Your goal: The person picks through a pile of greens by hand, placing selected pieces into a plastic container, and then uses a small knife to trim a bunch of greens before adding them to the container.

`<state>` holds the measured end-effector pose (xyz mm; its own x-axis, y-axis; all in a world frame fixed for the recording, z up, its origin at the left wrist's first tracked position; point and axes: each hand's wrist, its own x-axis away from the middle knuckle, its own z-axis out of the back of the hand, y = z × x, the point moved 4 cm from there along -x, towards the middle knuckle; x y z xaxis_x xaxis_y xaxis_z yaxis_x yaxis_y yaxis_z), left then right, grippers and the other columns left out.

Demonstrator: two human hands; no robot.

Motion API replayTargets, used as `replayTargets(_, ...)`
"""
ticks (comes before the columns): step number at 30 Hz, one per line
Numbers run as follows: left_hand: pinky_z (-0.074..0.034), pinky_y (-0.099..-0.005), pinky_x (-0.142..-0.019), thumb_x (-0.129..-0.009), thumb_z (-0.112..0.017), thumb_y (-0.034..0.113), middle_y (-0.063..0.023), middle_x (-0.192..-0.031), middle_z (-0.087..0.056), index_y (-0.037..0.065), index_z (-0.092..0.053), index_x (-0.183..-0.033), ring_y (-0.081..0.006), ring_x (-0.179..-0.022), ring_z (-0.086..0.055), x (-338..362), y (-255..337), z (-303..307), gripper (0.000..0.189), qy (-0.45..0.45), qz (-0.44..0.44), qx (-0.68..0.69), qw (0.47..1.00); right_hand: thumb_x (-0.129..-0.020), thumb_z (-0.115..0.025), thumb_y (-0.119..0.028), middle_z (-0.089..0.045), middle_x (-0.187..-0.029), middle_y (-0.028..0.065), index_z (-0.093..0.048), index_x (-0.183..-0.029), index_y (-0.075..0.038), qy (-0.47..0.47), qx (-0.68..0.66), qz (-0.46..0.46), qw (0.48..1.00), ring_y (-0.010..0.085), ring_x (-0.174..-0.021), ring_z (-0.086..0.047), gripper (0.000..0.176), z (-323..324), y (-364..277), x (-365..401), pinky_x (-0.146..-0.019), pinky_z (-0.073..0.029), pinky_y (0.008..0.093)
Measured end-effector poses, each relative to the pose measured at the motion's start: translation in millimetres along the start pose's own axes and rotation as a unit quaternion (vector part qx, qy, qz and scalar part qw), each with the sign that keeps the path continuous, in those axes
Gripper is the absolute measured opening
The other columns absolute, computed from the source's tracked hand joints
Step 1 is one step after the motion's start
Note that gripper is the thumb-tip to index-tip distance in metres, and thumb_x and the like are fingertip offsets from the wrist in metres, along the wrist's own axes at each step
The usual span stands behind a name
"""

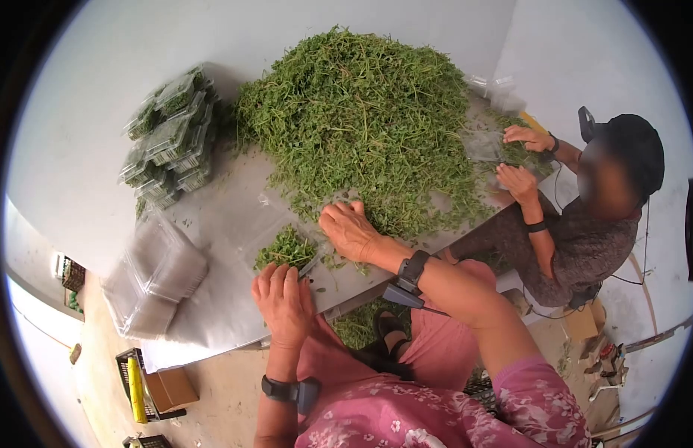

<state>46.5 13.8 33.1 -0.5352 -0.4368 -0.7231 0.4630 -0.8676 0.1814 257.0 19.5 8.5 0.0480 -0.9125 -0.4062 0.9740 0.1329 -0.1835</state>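
Observation:
An open clear plastic clamshell container [258,230] lies on the table in front of me, with a small heap of leafy green sprigs [286,249] in it. My left hand [283,302] has its fingers curled over the container's near edge. Just right of the container, my right hand [351,233] rests low at the front of a large pile of the same greens [361,112]. Its fingers are bent downward and closed, and their tips are mostly hidden, so what they pinch does not show.
Filled, closed containers [171,138] are stacked at the back left. Nested empty clamshells [156,269] stand at the table's left front. At right, a co-worker [585,216] has both hands over greens and a clear container [482,145]. A black crate [130,366] sits on the floor.

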Motion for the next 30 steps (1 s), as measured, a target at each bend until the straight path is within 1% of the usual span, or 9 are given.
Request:
replayTargets(3, -0.040, -0.0524, -0.100, -0.079, -0.070, 0.008, -0.0146, -0.112, -0.063, 0.001, -0.063, -0.110, -0.0370, -0.113, -0.056, -1, -1, 1, 0.032, 0.001, -0.001, 0.018, 1.000, -0.083, -0.057, 0.000, -0.049, -0.102, 0.0108, -0.054, -0.099, -0.006, 0.037, 0.031, -0.007, 0.999, 0.0274, -0.107, -0.048, 0.018, 3, 5, 4, -0.092, -0.029, 0.0441)
replayTargets(6, -0.040, -0.0518, -0.100, -0.079, -0.070, 0.007, -0.0145, -0.111, -0.064, 0.001, -0.063, -0.108, -0.0366, -0.112, -0.056, -2, -1, 1, 0.031, 0.005, 0.003, 0.023, 1.000, -0.085, -0.055, -0.003, -0.050, -0.104, 0.0111, -0.054, -0.100, -0.006, -0.040, 0.072, -0.087, 0.993, 0.0280, -0.108, -0.048, 0.015, 11, 19, 5, -0.092, -0.029, 0.0448)
replayTargets(7, -0.040, -0.0517, -0.100, -0.079, -0.071, 0.008, -0.0144, -0.111, -0.064, 0.001, -0.063, -0.108, -0.0365, -0.112, -0.056, -2, -1, 2, 0.031, 0.007, 0.003, 0.024, 1.000, -0.086, -0.053, -0.005, -0.049, -0.110, 0.0115, -0.054, -0.108, -0.007, -0.079, 0.082, -0.111, 0.987, 0.0288, -0.112, -0.046, 0.022, 13, 27, 6, -0.094, -0.032, 0.0481)
replayTargets(10, -0.040, -0.0514, -0.099, -0.079, -0.071, 0.008, -0.0140, -0.109, -0.064, 0.001, -0.063, -0.106, -0.0361, -0.112, -0.056, -2, -1, 2, 0.030, 0.014, 0.006, 0.032, 0.999, -0.086, -0.052, -0.004, -0.050, -0.116, 0.0136, -0.055, -0.110, -0.006, -0.131, 0.090, -0.164, 0.974, 0.0306, -0.117, -0.046, 0.024, 29, 43, 12, -0.097, -0.035, 0.0489)
replayTargets(13, -0.040, -0.0511, -0.099, -0.079, -0.071, 0.009, -0.0138, -0.108, -0.064, 0.001, -0.063, -0.106, -0.0358, -0.111, -0.056, -3, -2, 4, 0.029, 0.020, 0.009, 0.043, 0.999, -0.086, -0.052, -0.002, -0.050, -0.120, 0.0158, -0.055, -0.110, -0.004, -0.184, 0.103, -0.182, 0.960, 0.0336, -0.120, -0.046, 0.024, 52, 50, 25, -0.099, -0.039, 0.0503)
replayTargets(17, -0.039, -0.0506, -0.101, -0.079, -0.071, 0.010, -0.0139, -0.107, -0.064, 0.001, -0.063, -0.107, -0.0355, -0.111, -0.056, -1, -4, 4, 0.030, 0.026, 0.011, 0.057, 0.998, -0.087, -0.053, -0.002, -0.051, -0.116, 0.0175, -0.055, -0.108, -0.002, -0.209, 0.127, -0.200, 0.949, 0.0380, -0.116, -0.049, 0.022, 77, 55, 50, -0.095, -0.042, 0.0539)
replayTargets(23, -0.038, -0.0509, -0.101, -0.080, -0.070, 0.010, -0.0142, -0.108, -0.064, 0.001, -0.062, -0.107, -0.0353, -0.112, -0.055, 1, -6, 5, 0.029, 0.030, 0.015, 0.075, 0.997, -0.090, -0.053, -0.006, -0.058, -0.113, 0.0201, -0.056, -0.109, 0.000, -0.169, 0.149, -0.178, 0.958, 0.0421, -0.110, -0.055, 0.019, 87, 96, 109, -0.091, -0.043, 0.0574)
replayTargets(26, -0.038, -0.0510, -0.102, -0.080, -0.070, 0.010, -0.0142, -0.108, -0.063, 0.000, -0.062, -0.107, -0.0352, -0.112, -0.055, 2, -7, 6, 0.030, 0.034, 0.018, 0.081, 0.996, -0.091, -0.054, -0.006, -0.059, -0.114, 0.0225, -0.057, -0.110, -0.001, -0.185, 0.149, -0.229, 0.944, 0.0438, -0.107, -0.058, 0.020, 105, 103, 143, -0.088, -0.044, 0.0588)
replayTargets(30, -0.038, -0.0511, -0.103, -0.079, -0.071, 0.010, -0.0140, -0.108, -0.063, 0.000, -0.062, -0.107, -0.0346, -0.113, -0.055, 3, -8, 4, 0.031, 0.035, 0.019, 0.085, 0.996, -0.089, -0.058, -0.007, -0.060, -0.110, 0.0220, -0.058, -0.108, -0.002, -0.264, 0.212, -0.289, 0.895, 0.0445, -0.104, -0.059, 0.020, 127, 108, 169, -0.085, -0.044, 0.0623)
